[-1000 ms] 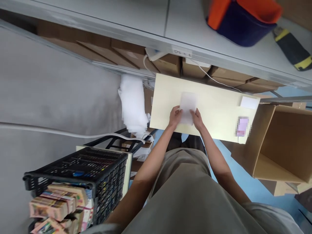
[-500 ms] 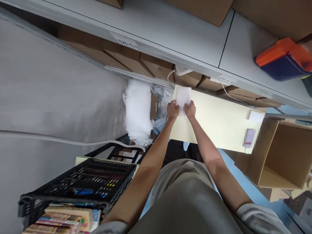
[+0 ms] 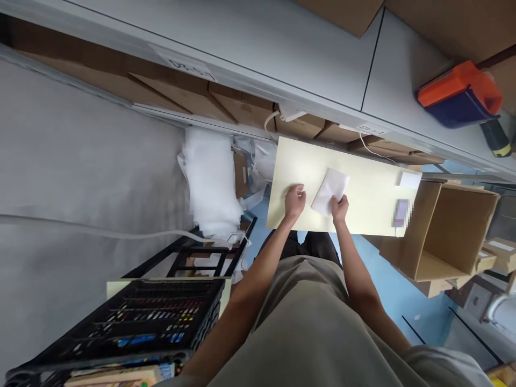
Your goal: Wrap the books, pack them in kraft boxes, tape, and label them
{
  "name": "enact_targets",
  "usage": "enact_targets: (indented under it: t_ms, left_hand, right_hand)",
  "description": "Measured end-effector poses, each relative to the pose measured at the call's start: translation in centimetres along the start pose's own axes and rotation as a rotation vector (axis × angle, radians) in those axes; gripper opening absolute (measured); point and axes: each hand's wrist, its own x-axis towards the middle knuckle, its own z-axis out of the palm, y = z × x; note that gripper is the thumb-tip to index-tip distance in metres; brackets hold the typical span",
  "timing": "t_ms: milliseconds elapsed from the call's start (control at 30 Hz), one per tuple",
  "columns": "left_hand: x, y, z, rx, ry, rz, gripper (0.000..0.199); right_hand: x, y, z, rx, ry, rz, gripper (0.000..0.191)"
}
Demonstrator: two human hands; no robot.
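A flat white packet, seemingly in thin foam wrap (image 3: 329, 189), lies tilted over the pale yellow tabletop (image 3: 371, 188). At its lower right corner, my right hand (image 3: 339, 208) grips it between thumb and fingers. My left hand (image 3: 295, 202) is apart from the packet, over the left part of the table. Its fingers are loosely curled with a small gap at the thumb, and nothing shows in them. What is inside the packet cannot be seen.
A stack of white foam sheets (image 3: 213, 183) stands left of the table. A black crate (image 3: 153, 317) with books is at lower left. An open cardboard box (image 3: 455, 231) stands right. Above runs a grey shelf (image 3: 242, 54) bearing an orange and blue tape dispenser (image 3: 459, 97).
The packet has moved right and towards me and is now tilted. My left hand has let go of it, while my right hand keeps hold. The view has shifted slightly.
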Motion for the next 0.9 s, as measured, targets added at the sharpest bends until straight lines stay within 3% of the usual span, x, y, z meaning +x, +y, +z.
enact_targets:
  t_ms: [67,133,267,367,433,500,667,767,900]
  left_hand:
    - [0.2,-1.0,-1.0,0.007,0.049,-0.015,0.028]
    - [1.4,-1.9,-3.1,0.025,0.114,-0.006,0.033]
    - [5.3,-2.7,-9.0,0.039,0.307,0.040,0.041]
    - [7.3,-2.0,-12.8,0.031,0.443,0.052,0.041]
    - [7.5,-1.3,-13.7,0.043,0.497,0.078,0.041]
    - [6.9,-0.5,-12.9,0.044,0.466,0.107,0.038]
    - [5.2,0.5,-6.7,0.030,0.223,0.140,0.043]
    - [5.5,0.5,-4.2,0.013,0.189,0.167,0.049]
    - [6.9,0.9,-4.5,0.025,0.128,0.181,0.054]
  right_hand:
    - [-0.5,-0.5,1.8,-0.046,-0.016,-0.015,0.026]
    - [-0.7,-2.7,5.7,-0.058,-0.077,-0.043,0.019]
    - [-1.3,-9.9,15.4,-0.049,-0.334,-0.099,0.011]
    - [-2.6,-14.2,19.5,-0.020,-0.529,-0.208,0.014]
    - [-3.4,-15.0,19.5,-0.003,-0.549,-0.242,0.019]
    - [-3.9,-14.3,17.7,0.023,-0.502,-0.231,0.022]
    - [-2.1,-10.3,12.6,0.049,-0.286,-0.064,0.017]
    - [0.1,-9.8,12.2,0.058,-0.259,-0.027,0.015]
    - [1.9,-11.0,12.4,0.069,-0.307,-0.019,0.018]
